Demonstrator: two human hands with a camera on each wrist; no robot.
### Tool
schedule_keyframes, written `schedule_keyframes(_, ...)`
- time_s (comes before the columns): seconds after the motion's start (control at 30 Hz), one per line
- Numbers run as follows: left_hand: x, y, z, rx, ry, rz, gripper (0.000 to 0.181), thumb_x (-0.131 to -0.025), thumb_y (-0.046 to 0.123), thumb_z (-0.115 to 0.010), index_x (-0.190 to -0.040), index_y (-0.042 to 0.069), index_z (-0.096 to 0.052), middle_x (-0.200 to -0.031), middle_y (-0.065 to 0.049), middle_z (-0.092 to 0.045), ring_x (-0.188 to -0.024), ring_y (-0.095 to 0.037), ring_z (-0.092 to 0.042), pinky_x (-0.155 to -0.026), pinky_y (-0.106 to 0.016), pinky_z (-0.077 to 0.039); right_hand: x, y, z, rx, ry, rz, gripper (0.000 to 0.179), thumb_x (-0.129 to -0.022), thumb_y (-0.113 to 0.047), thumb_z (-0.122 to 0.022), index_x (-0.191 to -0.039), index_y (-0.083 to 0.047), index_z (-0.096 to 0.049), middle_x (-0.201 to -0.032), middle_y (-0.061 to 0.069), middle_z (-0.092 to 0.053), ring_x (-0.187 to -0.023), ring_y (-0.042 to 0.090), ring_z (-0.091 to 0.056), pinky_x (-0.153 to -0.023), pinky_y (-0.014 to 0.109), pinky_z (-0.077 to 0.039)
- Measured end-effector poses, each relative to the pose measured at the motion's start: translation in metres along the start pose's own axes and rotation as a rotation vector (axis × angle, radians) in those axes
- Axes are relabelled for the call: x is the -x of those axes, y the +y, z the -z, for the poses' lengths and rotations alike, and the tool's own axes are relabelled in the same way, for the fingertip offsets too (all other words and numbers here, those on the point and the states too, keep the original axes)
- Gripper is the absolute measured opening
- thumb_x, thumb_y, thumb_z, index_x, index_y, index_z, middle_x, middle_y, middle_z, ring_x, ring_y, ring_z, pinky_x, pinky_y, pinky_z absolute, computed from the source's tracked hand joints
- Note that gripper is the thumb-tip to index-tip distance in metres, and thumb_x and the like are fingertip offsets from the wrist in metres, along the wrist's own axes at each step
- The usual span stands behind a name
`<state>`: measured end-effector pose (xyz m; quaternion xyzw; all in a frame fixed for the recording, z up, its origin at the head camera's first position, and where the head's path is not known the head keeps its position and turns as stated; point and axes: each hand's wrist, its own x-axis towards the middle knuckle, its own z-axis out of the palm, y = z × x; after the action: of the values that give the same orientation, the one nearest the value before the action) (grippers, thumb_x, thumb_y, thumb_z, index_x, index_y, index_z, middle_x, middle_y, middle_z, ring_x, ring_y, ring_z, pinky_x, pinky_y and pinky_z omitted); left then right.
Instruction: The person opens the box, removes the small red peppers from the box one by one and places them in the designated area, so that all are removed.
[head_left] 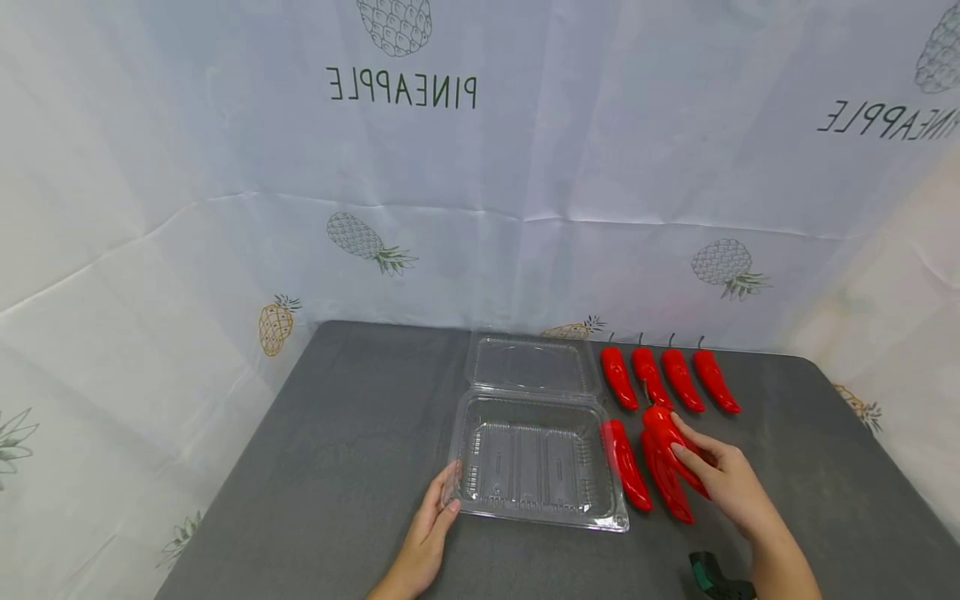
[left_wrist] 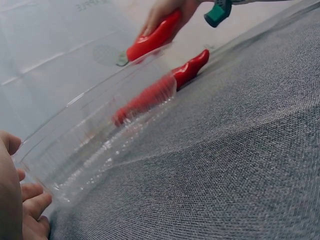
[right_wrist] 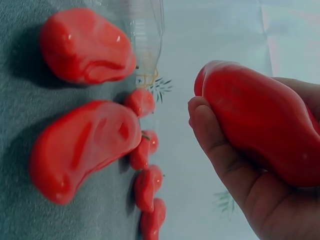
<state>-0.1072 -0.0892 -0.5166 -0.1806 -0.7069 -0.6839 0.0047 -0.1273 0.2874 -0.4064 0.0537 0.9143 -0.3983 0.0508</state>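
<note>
My left hand [head_left: 423, 537] grips the near left corner of a clear plastic clamshell container [head_left: 543, 518], thumb at the rim. The container stands with its lid [head_left: 532, 367] folded back flat behind it, and nothing lies inside. In my right hand [head_left: 731, 483] a glossy red chili pepper [right_wrist: 260, 115] is held between thumb and fingers, lifted off the table. Directly below it lies another red pepper [head_left: 667, 487], partly covered in the head view. One more pepper [head_left: 632, 475] rests against or just beside the container's right wall; whether they touch, I cannot tell.
Several red peppers [head_left: 681, 379] form a row at the back right of the grey table [head_left: 360, 433], stems pointing away. A white cloth [head_left: 487, 167] with pineapple prints hangs behind the table. A dark green device [head_left: 712, 577] sits at my right wrist.
</note>
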Motion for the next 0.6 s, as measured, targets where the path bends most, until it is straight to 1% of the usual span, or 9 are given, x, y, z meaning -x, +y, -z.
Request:
schedule_keyframes(0.03, 0.0, 0.0, 0.0, 0.0, 0.0, 0.002, 0.045, -0.099, 0.006, -0.036, -0.142, -0.001, -0.027, -0.146, -0.032, -0.027, -0.13, 0.012, -0.027, -0.104, -0.004, -0.022, 0.0, 0.001, 0.0, 0.003, 0.0, -0.004, 0.06, -0.096, -0.042, -0.046, -0.145, -0.013, -0.03, -0.141, 0.027, -0.04, -0.116, 0.032, -0.046, -0.073, 0.021, -0.05)
schedule_keyframes(0.1, 0.0, 0.0, 0.0, 0.002, -0.003, 0.007, 0.045, -0.1, 0.007, -0.036, -0.143, -0.001, -0.026, -0.146, -0.032, -0.027, -0.13, 0.012, -0.027, -0.104, -0.004, -0.022, 0.001, 0.004, 0.001, 0.002, -0.002, -0.017, 0.06, -0.096, -0.042, -0.046, -0.145, -0.012, -0.028, -0.143, 0.028, -0.036, -0.121, 0.036, -0.043, -0.08, 0.029, -0.053)
schedule_keyframes(0.17, 0.0, 0.001, 0.0, 0.002, -0.007, 0.012, 0.045, -0.1, 0.007, -0.036, -0.143, -0.002, -0.026, -0.146, -0.032, -0.027, -0.13, 0.013, -0.026, -0.103, -0.004, -0.022, 0.001, 0.007, 0.002, 0.005, -0.004, -0.033, 0.061, -0.096, -0.043, -0.045, -0.146, -0.012, -0.028, -0.144, 0.028, -0.035, -0.123, 0.038, -0.041, -0.085, 0.037, -0.052)
schedule_keyframes(0.23, 0.0, 0.001, 0.0, 0.003, -0.007, 0.014, 0.045, -0.1, 0.007, -0.036, -0.143, -0.002, -0.026, -0.146, -0.032, -0.027, -0.13, 0.013, -0.026, -0.103, -0.004, -0.022, 0.002, 0.01, 0.003, 0.012, -0.003, -0.046, 0.062, -0.095, -0.044, -0.045, -0.146, -0.013, -0.028, -0.144, 0.028, -0.035, -0.123, 0.037, -0.042, -0.085, 0.037, -0.052)
schedule_keyframes(0.27, 0.0, 0.001, 0.0, 0.002, -0.007, 0.014, 0.045, -0.1, 0.007, -0.036, -0.143, -0.002, -0.026, -0.146, -0.032, -0.027, -0.13, 0.013, -0.026, -0.103, -0.004, -0.022, 0.002, 0.012, 0.003, 0.01, -0.004, -0.051, 0.062, -0.095, -0.045, -0.045, -0.146, -0.013, -0.028, -0.144, 0.028, -0.034, -0.122, 0.036, -0.043, -0.085, 0.035, -0.052)
schedule_keyframes(0.4, -0.001, 0.001, 0.0, 0.0, 0.003, 0.013, 0.045, -0.099, 0.006, -0.036, -0.142, -0.002, -0.027, -0.146, -0.032, -0.028, -0.13, 0.012, -0.027, -0.104, -0.004, -0.022, 0.001, 0.017, 0.005, 0.003, -0.003, -0.062, 0.063, -0.094, -0.046, -0.046, -0.145, -0.014, -0.029, -0.144, 0.027, -0.035, -0.108, 0.007, -0.049, -0.074, 0.016, -0.048)
schedule_keyframes(0.43, -0.001, 0.001, 0.0, -0.002, 0.004, 0.013, 0.045, -0.099, 0.007, -0.036, -0.142, -0.002, -0.027, -0.146, -0.032, -0.028, -0.13, 0.012, -0.027, -0.104, -0.004, -0.022, 0.001, 0.018, 0.005, -0.001, -0.003, -0.062, 0.063, -0.094, -0.046, -0.047, -0.145, -0.014, -0.029, -0.144, 0.027, -0.034, -0.108, 0.006, -0.048, -0.073, 0.013, -0.047)
schedule_keyframes(0.5, -0.001, 0.002, 0.001, -0.003, 0.004, 0.016, 0.044, -0.099, 0.007, -0.036, -0.142, -0.002, -0.027, -0.146, -0.031, -0.028, -0.13, 0.012, -0.027, -0.104, -0.004, -0.022, 0.001, 0.02, 0.007, -0.006, -0.002, -0.067, 0.064, -0.094, -0.046, -0.047, -0.145, -0.014, -0.028, -0.145, 0.028, -0.033, -0.108, 0.006, -0.048, -0.072, 0.011, -0.046)
schedule_keyframes(0.6, 0.0, 0.002, 0.001, -0.009, 0.0, 0.023, 0.044, -0.1, 0.008, -0.036, -0.142, -0.001, -0.027, -0.146, -0.031, -0.027, -0.13, 0.012, -0.026, -0.104, -0.004, -0.022, 0.001, 0.023, 0.008, -0.005, 0.005, -0.081, 0.065, -0.094, -0.047, -0.046, -0.146, -0.013, -0.027, -0.145, 0.028, -0.033, -0.115, 0.021, -0.045, -0.072, 0.011, -0.045)
